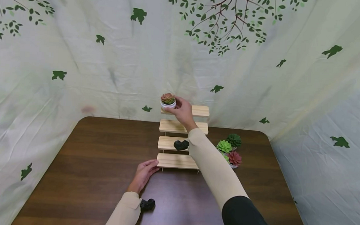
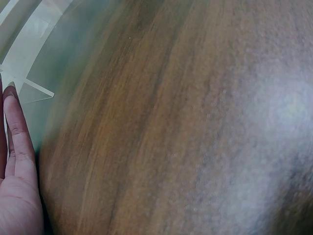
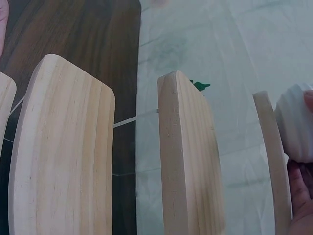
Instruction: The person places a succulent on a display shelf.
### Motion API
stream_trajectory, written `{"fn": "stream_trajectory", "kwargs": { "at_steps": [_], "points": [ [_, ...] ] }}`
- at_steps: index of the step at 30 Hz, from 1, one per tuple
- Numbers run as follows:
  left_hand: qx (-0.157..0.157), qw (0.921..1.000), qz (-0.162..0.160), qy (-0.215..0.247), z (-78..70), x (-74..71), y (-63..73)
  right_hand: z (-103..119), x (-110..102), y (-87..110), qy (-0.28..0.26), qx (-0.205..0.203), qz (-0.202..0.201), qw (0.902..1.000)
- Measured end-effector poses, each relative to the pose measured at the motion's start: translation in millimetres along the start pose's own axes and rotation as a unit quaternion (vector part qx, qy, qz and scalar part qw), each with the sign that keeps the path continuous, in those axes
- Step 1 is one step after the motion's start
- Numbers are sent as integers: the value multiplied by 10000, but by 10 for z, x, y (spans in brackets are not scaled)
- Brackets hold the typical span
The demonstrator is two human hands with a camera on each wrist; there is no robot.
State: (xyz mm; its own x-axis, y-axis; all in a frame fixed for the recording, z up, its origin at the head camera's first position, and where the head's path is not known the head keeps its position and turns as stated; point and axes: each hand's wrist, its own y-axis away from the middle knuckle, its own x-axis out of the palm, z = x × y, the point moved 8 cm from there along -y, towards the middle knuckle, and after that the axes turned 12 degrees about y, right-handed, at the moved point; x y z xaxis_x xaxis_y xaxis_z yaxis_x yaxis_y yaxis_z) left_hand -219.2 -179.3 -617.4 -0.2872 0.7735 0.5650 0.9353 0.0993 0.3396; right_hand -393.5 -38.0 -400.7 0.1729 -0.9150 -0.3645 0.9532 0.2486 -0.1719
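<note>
A small artificial succulent with pinkish-green leaves sits upright in a white ribbed pot. My right hand grips this pot at the left end of the top board of a tiered wooden stand. In the right wrist view the pot is right beside that board, with fingers around it. Lower down, my left hand touches the left corner of the bottom board, its fingers straight. The left wrist view shows those fingers next to a clear support of the stand.
Several potted succulents, one of them red and another dark green, stand on the brown table right of the stand. A white leaf-printed curtain hangs behind the table and along its sides. My right forearm crosses over the lower boards.
</note>
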Motion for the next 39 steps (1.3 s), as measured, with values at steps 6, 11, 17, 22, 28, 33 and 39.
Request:
{"fn": "stream_trajectory", "kwargs": {
  "at_steps": [6,11,17,22,28,33,39],
  "points": [
    [11,10000,-19,-30,-5,14,4,-7,-4,-7,94,45,-12,9999],
    [-25,10000,5,-30,5,24,3,-26,-36,13,94,140,-61,9998],
    [2,9999,43,-100,-4,39,-7,-55,-147,76,53,274,-103,9996],
    [-8,10000,73,-2,-3,36,-16,-106,-316,198,114,342,-221,9991],
    [-4,9999,128,43,-21,18,2,-172,-561,348,-201,107,-461,9987],
    [2,10000,89,14,-23,5,5,-310,-843,494,-495,-154,-737,9959],
    [-34,9998,143,-96,-14,33,12,-511,-1215,737,-669,-50,-985,9929]
  ]
}}
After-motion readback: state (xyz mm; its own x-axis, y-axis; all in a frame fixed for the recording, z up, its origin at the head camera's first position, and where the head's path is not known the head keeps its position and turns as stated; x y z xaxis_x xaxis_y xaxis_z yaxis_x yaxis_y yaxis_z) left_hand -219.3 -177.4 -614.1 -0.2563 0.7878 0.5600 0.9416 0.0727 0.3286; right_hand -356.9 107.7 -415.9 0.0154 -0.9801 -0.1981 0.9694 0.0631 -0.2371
